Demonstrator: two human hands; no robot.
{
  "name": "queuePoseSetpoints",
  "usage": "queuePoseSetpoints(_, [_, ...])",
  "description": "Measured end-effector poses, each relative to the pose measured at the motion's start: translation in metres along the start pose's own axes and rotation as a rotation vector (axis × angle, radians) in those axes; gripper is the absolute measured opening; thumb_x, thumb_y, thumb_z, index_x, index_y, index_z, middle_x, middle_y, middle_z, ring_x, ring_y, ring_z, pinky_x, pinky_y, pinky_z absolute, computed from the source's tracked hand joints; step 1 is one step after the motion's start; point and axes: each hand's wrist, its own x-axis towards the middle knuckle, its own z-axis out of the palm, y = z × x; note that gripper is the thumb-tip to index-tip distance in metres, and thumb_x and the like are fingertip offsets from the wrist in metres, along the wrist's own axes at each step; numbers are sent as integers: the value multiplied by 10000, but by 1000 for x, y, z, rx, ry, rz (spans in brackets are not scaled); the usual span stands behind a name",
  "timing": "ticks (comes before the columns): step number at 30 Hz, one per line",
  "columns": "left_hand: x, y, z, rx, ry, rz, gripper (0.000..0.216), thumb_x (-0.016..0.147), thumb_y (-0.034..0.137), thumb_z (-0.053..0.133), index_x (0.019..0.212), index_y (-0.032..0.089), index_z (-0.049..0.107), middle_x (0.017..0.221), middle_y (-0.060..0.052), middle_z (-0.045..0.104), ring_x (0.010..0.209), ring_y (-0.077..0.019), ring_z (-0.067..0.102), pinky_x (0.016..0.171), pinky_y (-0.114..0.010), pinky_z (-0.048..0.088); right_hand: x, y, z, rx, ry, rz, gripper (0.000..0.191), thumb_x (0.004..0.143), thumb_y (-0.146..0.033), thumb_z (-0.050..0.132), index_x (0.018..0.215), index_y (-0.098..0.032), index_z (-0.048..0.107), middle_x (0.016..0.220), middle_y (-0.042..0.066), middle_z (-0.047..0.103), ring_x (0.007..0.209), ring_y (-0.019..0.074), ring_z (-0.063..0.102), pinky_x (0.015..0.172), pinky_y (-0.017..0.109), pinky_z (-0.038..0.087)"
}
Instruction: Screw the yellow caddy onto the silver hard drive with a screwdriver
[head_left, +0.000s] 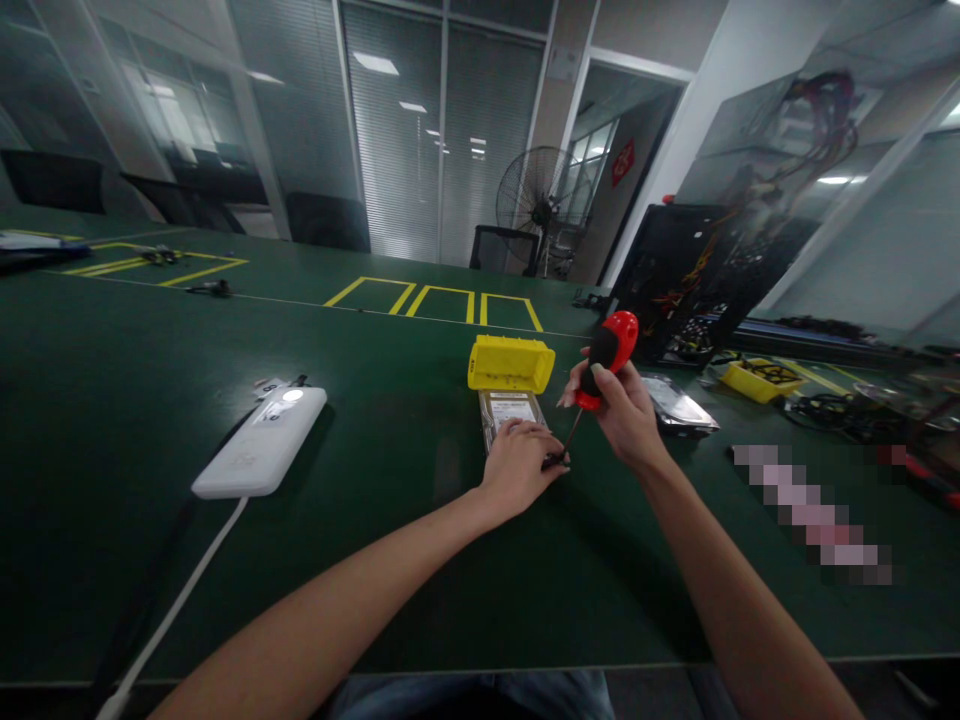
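Note:
A hard drive (510, 410) lies flat on the green table (375, 560), label up. My left hand (520, 463) rests on its near end with the fingers pressed down, holding it steady. My right hand (621, 408) grips a screwdriver (606, 358) with a red and black handle. Its thin shaft slants down to the drive's near right corner, beside my left fingertips. A yellow plastic bin (511, 363) stands just behind the drive.
A white power bank (262, 443) with a white cable lies at the left. A second hard drive (679, 403) lies to the right. A black open computer case (694, 280) with wires stands behind it, next to a yellow tray (759, 378). A fan (541, 200) stands at the back.

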Motion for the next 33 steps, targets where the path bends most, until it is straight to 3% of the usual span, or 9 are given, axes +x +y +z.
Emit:
queuePoseSetpoints(6, [0, 0, 0, -8, -1, 2, 132, 845, 307, 612, 954, 255, 665, 1054, 22, 680, 1108, -195, 533, 985, -408, 302, 0, -2, 2, 45, -37, -15, 167, 817, -295, 601, 891, -257, 456, 627, -68, 490, 503, 85, 482, 593, 294, 495])
queuePoseSetpoints(13, [1, 0, 0, -33, 5, -5, 132, 798, 279, 666, 929, 264, 672, 1020, 22, 693, 1094, -202, 542, 966, -409, 306, 0, -1, 3, 57, -35, 48, 281, 867, -480, 456, 1030, -262, 526, 692, -25, 447, 554, 113, 471, 551, 298, 483])
queuePoseSetpoints(22, [1, -3, 3, -12, 7, 3, 179, 780, 265, 684, 956, 253, 655, 1062, 10, 678, 1107, -209, 534, 972, -414, 299, 0, 1, 0, 85, -19, 19, 161, 823, -278, 587, 955, -236, 506, 708, -41, 542, 559, 87, 499, 579, 269, 464])
queuePoseSetpoints(26, [0, -4, 3, 5, 20, 10, 240, 769, 280, 696, 996, 229, 635, 1101, 6, 662, 1083, -205, 542, 967, -393, 310, 0, -1, 2, 105, -19, 40, 160, 806, -256, 605, 893, -233, 473, 622, -68, 489, 501, 74, 455, 560, 264, 456])
queuePoseSetpoints(33, [-1, -2, -2, 42, -26, 5, 283, 797, 312, 665, 1060, 221, 615, 1142, -2, 640, 1107, -212, 527, 976, -396, 306, 2, -1, -1, 106, -48, 68, 227, 865, -412, 490, 1001, -230, 497, 666, -42, 455, 554, 98, 467, 550, 271, 467])
